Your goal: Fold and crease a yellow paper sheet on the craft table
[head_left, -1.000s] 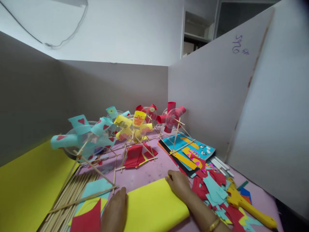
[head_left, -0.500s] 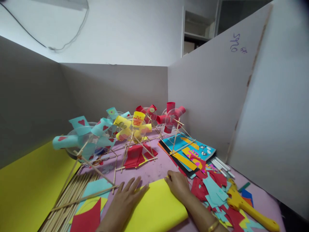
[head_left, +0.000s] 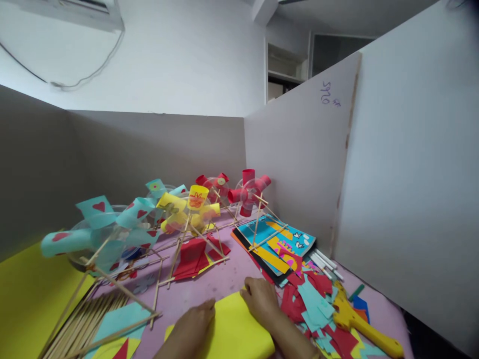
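A folded sheet of yellow paper (head_left: 236, 329) lies on the table at the bottom middle, with a small yellow corner showing left of my left wrist. My left hand (head_left: 196, 319) is curled at the sheet's left side, its fingertips tucked out of sight against the paper. At the far upper edge my right hand (head_left: 261, 301) presses down with bent fingers, gripping the fold. Left of the hands stands a wooden-stick frame (head_left: 123, 286) bearing a wheel of light-blue paper rolls (head_left: 101, 219) with red hearts.
Behind stand stick-framed wheels with yellow rolls (head_left: 197, 198) and red rolls (head_left: 249, 192). Red paper sheets (head_left: 192, 257) and a blue picture book (head_left: 299, 239) lie ahead. Paper scraps (head_left: 314, 304) and a yellow glue gun (head_left: 359, 324) are right, wooden sticks (head_left: 90, 319) left. Grey partitions (head_left: 168, 144) enclose the table.
My left hand's spread fingers have curled in at the paper's left side. My right hand remains at the upper edge. The camera view has shifted up and to the right.
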`<control>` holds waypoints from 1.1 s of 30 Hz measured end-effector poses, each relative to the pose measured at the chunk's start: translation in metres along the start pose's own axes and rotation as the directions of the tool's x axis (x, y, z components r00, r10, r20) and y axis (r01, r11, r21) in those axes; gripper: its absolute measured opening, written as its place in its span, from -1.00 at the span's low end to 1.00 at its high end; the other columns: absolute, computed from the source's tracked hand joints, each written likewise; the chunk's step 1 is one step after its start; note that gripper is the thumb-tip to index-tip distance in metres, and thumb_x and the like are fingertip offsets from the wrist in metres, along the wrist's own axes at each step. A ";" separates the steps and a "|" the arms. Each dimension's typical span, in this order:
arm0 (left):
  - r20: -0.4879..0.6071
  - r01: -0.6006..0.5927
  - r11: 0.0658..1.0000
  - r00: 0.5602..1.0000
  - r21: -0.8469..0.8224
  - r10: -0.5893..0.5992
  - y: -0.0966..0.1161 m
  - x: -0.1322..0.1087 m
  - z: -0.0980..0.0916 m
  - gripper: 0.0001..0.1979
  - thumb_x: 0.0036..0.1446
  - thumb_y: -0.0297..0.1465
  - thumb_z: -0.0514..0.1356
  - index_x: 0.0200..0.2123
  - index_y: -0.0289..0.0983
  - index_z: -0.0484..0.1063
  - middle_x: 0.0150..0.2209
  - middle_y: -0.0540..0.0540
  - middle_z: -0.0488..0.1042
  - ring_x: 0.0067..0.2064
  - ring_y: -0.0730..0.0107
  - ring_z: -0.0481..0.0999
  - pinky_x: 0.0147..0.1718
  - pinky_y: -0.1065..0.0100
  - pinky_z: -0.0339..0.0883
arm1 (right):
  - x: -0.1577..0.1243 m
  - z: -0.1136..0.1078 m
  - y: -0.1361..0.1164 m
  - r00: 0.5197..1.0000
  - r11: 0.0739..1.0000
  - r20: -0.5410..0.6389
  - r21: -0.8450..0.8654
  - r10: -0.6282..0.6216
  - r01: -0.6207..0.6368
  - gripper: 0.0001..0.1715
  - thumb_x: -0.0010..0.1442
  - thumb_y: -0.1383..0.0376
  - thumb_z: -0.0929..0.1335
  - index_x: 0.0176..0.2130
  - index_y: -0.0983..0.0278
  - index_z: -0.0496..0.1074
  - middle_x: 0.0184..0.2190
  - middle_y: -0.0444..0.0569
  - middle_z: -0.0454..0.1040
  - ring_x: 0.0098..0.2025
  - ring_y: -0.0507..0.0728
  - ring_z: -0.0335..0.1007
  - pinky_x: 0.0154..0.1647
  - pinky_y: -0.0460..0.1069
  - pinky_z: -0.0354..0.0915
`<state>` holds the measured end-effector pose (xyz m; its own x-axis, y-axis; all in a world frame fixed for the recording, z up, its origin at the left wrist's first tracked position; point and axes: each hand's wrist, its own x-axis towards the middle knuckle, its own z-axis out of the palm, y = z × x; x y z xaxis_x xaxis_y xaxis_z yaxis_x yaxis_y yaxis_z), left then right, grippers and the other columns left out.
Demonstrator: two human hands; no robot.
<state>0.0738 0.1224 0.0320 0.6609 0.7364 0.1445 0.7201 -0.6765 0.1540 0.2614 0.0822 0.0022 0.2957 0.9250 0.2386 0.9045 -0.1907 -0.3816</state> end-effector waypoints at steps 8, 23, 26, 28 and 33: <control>0.047 0.003 1.000 0.999 0.004 -0.004 -0.018 -0.026 0.036 -0.52 0.18 -0.27 -0.05 0.11 -0.33 0.27 0.19 -0.17 0.18 0.19 0.23 0.19 0.14 0.20 0.11 | 0.001 0.003 0.002 0.999 1.000 0.040 0.020 0.010 -0.011 -0.86 0.13 0.26 0.31 -0.41 0.22 0.45 -0.41 -0.05 0.58 -0.32 0.14 0.47 -0.43 -0.05 0.12; 0.133 -0.034 0.998 0.990 -0.047 0.039 -0.004 -0.037 0.031 -0.23 0.08 0.01 -0.03 0.23 -0.38 0.01 0.27 -0.32 -0.06 0.28 0.03 -0.07 0.18 -0.08 -0.16 | -0.028 -0.016 -0.056 0.957 0.958 0.138 0.170 -0.256 0.232 -0.49 0.24 0.30 0.18 0.14 0.44 0.21 0.14 0.20 0.28 0.18 0.23 0.13 0.21 0.06 0.02; 0.137 -0.024 0.998 0.990 -0.054 0.031 -0.004 -0.037 0.032 -0.44 0.17 -0.29 -0.07 0.23 -0.29 0.02 0.28 -0.22 -0.02 0.28 0.15 -0.04 0.20 -0.05 -0.16 | -0.043 0.000 -0.072 0.892 0.913 0.239 0.247 -0.383 0.326 -0.31 0.21 0.12 0.20 0.22 0.44 0.08 0.24 0.19 0.11 0.26 0.27 -0.01 0.24 0.16 -0.04; 0.164 -0.012 0.999 0.986 -0.047 0.020 -0.004 -0.037 0.032 -0.44 0.14 -0.38 -0.10 0.24 -0.29 0.00 0.28 -0.18 -0.03 0.29 0.20 -0.05 0.21 -0.02 -0.17 | -0.049 0.005 -0.071 0.872 0.901 0.277 0.282 -0.404 0.329 -0.24 0.22 0.05 0.16 0.24 0.45 0.00 0.27 0.22 0.00 0.29 0.30 -0.12 0.25 0.23 -0.09; 0.169 0.002 0.998 0.986 -0.058 0.008 0.000 -0.038 0.028 -0.41 0.17 -0.29 -0.15 0.26 -0.33 -0.11 0.30 -0.16 -0.08 0.30 0.23 -0.09 0.21 0.01 -0.16 | -0.050 0.001 -0.059 0.847 0.898 0.336 0.306 -0.411 0.315 -0.20 0.24 0.03 0.11 0.26 0.49 -0.11 0.29 0.25 -0.13 0.31 0.28 -0.25 0.26 0.25 -0.20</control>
<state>0.0540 0.0945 -0.0011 0.6926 0.7210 -0.0215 0.7081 -0.6739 0.2109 0.1932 0.0479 0.0120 -0.2250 0.9726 0.0590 0.8114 0.2206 -0.5414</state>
